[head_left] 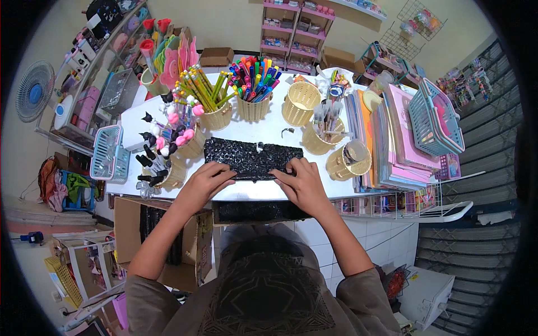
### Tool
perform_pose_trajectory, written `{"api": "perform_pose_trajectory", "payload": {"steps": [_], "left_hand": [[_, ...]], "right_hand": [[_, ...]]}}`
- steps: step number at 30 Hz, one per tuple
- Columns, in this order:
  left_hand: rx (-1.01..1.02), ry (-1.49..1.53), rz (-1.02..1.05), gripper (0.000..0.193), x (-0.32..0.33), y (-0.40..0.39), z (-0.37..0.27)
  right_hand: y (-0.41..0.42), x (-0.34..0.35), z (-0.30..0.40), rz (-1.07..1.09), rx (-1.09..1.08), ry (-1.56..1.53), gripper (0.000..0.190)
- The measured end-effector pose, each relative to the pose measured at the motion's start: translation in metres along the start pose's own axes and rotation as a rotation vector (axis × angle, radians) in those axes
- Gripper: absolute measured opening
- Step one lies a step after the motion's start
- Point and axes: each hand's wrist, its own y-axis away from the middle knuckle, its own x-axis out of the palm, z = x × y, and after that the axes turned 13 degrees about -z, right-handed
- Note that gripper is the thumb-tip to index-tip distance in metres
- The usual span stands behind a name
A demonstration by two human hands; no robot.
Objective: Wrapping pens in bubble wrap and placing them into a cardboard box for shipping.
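Note:
A flat, black bubble-wrap package [252, 157] lies lengthwise on the white table [269, 192] before me. My left hand [209, 185] grips its near left edge, thumb and fingertips together on the wrap. At the near right edge, my right hand [300, 180] pinches the wrap between thumb and bent fingers. A small whitish scrap [259, 147] rests on the package's top side. Just beyond its right end lies a small dark scrap [288, 132]. What is inside the wrap is hidden.
Woven baskets hold markers [253, 80], pencils [204, 90], novelty pens [170, 126] and black pens [153, 166]. An empty-looking basket [301, 104] stands at the back. Stacked folders [399, 138] and a blue basket [435, 119] are at right. An open cardboard box [126, 235] stands below, left.

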Motion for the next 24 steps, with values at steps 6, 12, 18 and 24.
{"api": "perform_pose_trajectory", "payload": {"steps": [6, 12, 18, 24], "left_hand": [[-0.159, 0.138, -0.067, 0.020, -0.001, -0.003, -0.002], [-0.158, 0.096, -0.067, 0.016, 0.004, 0.000, 0.000], [-0.080, 0.033, -0.151, 0.014, 0.006, -0.003, 0.000], [-0.092, -0.067, -0.093, 0.015, 0.002, 0.005, 0.003]], "right_hand": [[-0.002, -0.004, -0.001, -0.004, -0.012, -0.021, 0.038], [0.012, 0.002, -0.004, -0.103, 0.013, -0.021, 0.040], [0.009, 0.000, 0.001, -0.087, 0.075, -0.044, 0.041], [0.009, 0.001, -0.001, -0.096, 0.050, -0.050, 0.042]]}}
